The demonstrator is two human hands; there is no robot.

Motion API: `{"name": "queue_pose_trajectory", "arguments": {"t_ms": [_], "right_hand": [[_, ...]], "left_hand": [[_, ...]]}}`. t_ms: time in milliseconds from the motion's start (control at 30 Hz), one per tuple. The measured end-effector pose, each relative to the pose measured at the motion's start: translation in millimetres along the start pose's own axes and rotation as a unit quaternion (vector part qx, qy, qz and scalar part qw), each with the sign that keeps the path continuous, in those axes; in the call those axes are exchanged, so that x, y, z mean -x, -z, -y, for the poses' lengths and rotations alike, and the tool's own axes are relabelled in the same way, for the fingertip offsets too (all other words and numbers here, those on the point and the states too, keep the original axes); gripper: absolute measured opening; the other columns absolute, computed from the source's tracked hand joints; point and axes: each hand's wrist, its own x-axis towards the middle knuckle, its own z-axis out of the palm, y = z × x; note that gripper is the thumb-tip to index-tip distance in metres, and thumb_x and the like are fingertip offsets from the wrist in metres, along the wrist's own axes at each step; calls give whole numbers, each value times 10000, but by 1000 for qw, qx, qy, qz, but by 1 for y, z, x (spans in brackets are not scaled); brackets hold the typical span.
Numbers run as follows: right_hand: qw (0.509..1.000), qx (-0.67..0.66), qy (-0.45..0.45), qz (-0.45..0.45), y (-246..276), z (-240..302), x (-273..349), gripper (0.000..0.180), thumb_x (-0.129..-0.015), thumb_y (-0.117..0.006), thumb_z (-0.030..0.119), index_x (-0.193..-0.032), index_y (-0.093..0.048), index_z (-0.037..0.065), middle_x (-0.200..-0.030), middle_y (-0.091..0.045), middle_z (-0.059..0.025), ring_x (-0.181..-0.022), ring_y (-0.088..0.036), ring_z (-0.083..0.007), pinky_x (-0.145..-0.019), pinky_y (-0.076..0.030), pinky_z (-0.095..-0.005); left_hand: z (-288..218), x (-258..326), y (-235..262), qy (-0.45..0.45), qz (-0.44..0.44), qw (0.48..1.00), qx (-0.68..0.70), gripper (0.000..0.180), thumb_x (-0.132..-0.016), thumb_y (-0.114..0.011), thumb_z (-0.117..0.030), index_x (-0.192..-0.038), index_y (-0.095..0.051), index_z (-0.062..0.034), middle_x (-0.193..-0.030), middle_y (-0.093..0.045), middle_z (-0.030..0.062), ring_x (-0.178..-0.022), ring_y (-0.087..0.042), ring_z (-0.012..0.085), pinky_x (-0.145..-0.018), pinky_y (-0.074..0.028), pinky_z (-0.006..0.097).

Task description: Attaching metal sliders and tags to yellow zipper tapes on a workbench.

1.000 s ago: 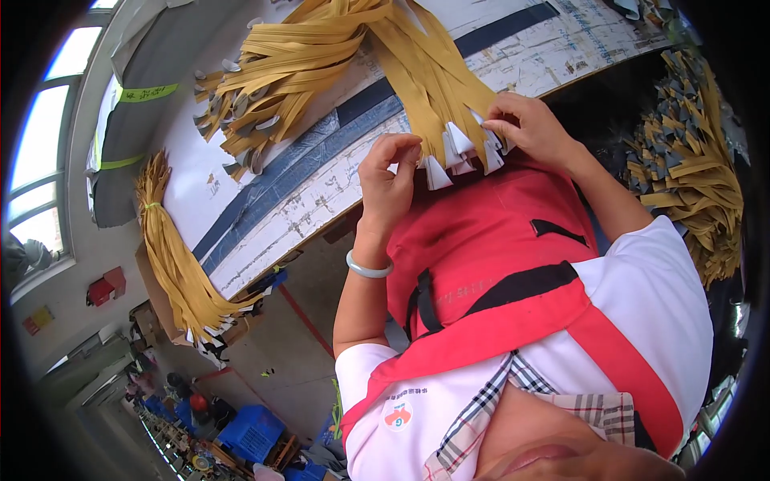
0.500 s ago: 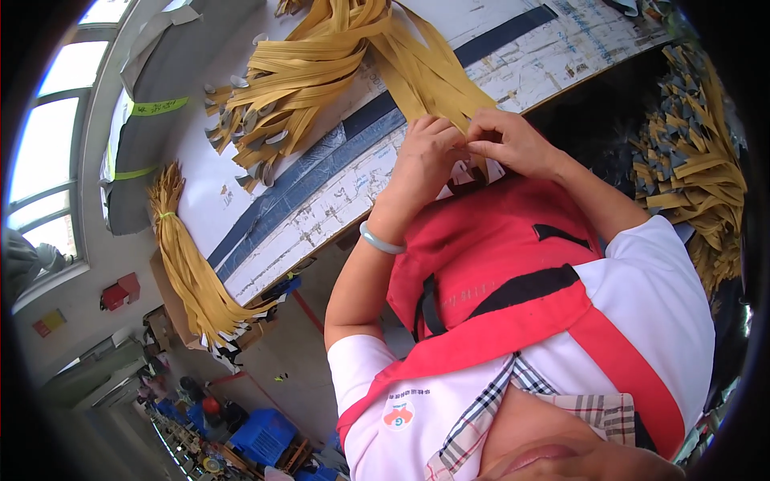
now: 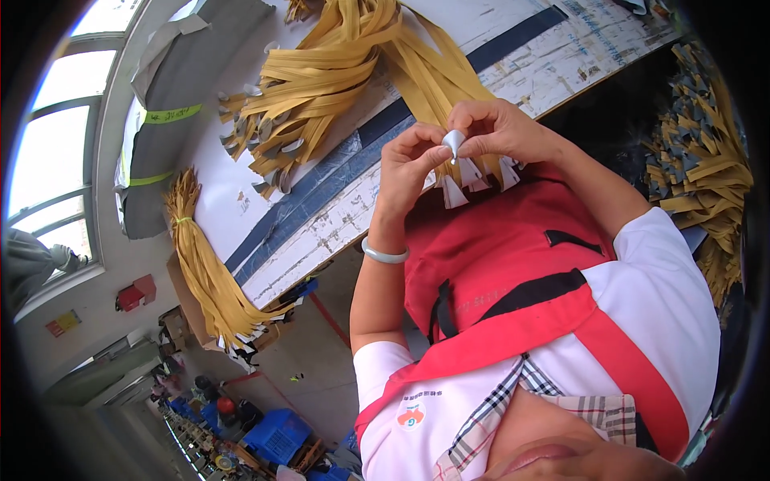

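Observation:
Both hands meet at the table's near edge, over the ends of a bundle of mustard-yellow zipper strips [image 3: 437, 76]. My left hand [image 3: 409, 164], with a pale bangle at the wrist, pinches a light grey, cone-shaped folded tab [image 3: 453, 143] between thumb and fingers. From the other side my right hand [image 3: 501, 132] grips the same tab, its thumb against it. The tab's join to a strip is hidden by the fingers. Just below the hands hang several white end tabs [image 3: 453, 192], in front of the red apron [image 3: 505, 232].
On the white worktable [image 3: 321, 188] lies a larger pile of yellow strips [image 3: 321, 72] with grey ends. A tied bundle [image 3: 200, 256] drapes over its left end. More grey-tipped strips [image 3: 698, 160] hang at the right. A blue crate [image 3: 277, 434] stands on the floor.
The hands have lifted slightly and turned, bringing the grey tab into view between the fingertips. White end tabs now show more fully below. The whole view has shifted a little.

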Motion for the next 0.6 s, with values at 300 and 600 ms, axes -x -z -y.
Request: {"name": "queue_pose_trajectory", "arguments": {"t_ms": [300,600], "right_hand": [[993,-1,-98,-67,-9,6,-13,117,-882,-685,76,-829,-587,42,-757,-577,-9,-706,-586,-92,-617,-481,-241],[933,315,92,-150,-16,-20,-12,56,-880,-650,41,-896,-599,22,-847,-545,-73,-736,-557,-180,-667,-459,-299]], "left_hand": [[18,6,-6,-13,-87,993,-75,114,-847,-705,64,-929,-651,7,-961,-662,40,-821,-651,124,-753,-522,243],[20,9,-18,-59,-169,976,-125,36,-947,-619,9,-982,-611,14,-906,-637,41,-793,-672,137,-648,-576,254]]}}
